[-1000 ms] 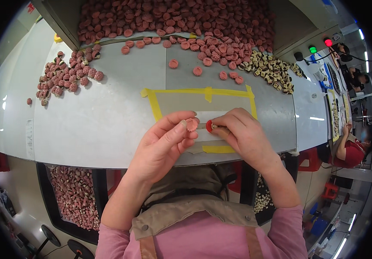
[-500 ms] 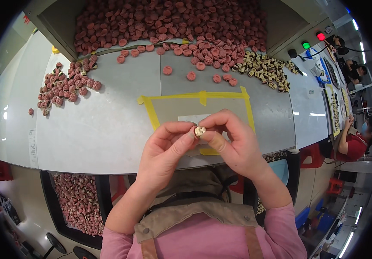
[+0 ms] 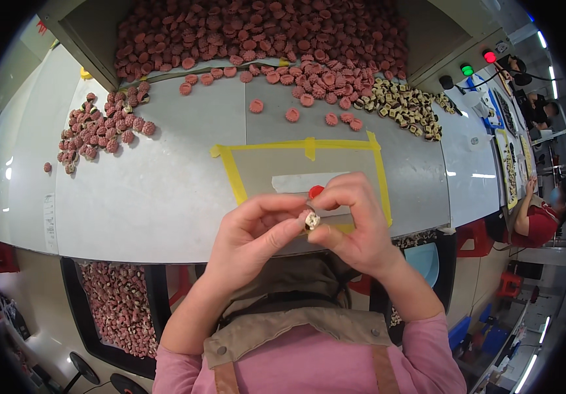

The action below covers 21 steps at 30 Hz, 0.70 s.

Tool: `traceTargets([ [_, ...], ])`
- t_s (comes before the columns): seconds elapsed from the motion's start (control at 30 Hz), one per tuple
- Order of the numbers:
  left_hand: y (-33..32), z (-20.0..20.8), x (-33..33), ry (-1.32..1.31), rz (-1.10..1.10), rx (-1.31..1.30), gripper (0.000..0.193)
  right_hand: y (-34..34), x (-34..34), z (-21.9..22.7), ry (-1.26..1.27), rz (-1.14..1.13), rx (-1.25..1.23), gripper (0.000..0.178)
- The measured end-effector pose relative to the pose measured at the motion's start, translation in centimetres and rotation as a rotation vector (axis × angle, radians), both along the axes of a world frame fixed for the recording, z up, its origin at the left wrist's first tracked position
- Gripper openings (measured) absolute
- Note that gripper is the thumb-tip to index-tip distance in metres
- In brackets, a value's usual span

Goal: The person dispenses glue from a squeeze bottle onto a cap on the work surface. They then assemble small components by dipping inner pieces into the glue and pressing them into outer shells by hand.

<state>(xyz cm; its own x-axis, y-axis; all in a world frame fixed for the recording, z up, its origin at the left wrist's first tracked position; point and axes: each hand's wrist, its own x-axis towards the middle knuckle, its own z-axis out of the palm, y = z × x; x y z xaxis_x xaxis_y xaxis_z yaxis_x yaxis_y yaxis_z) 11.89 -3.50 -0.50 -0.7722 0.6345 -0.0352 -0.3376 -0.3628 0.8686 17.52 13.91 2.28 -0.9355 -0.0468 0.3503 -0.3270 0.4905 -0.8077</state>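
A small rounded piece (image 3: 312,221), pink on one side with a cream and dark block showing in it, is held between my two hands just above the table's near edge. My left hand (image 3: 251,240) pinches its pink side between thumb and fingers. From the other side, my right hand (image 3: 355,226) curls round the same piece, thumb at its lower edge and index finger above. Beyond the right fingertips lies a round red object (image 3: 315,192), partly hidden by the hand. Under the hands, yellow tape (image 3: 233,176) outlines an area with a pale strip (image 3: 296,182).
Hollow pink cups (image 3: 256,39) fill an opened-fronted box at the back and spill forward. Cream-and-dark blocks (image 3: 401,108) lie right of them. Pink assembled pieces (image 3: 102,131) sit far left; a dark crate (image 3: 115,308) of more stands below. Another person (image 3: 539,220) works at right.
Both hands have come slightly nearer to me and to the right with the piece, which has turned so its dark side shows. The round red object has come into sight.
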Motion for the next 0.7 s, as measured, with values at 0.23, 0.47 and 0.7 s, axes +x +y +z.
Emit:
traceTargets([
  [0.23,-0.5,0.4,-0.7,-0.159,-0.136,0.074,0.057,1.1,-0.7,0.5,-0.067,0.192,0.029,0.035],
  [0.47,-0.7,0.5,-0.7,-0.139,-0.161,0.014,0.056,0.1,-0.5,-0.6,0.058,0.154,0.057,0.036],
  [0.7,-0.5,0.9,-1.0,-0.252,-0.198,0.051,0.055,0.6,-0.3,-0.4,0.239,0.063,0.204,0.036],
])
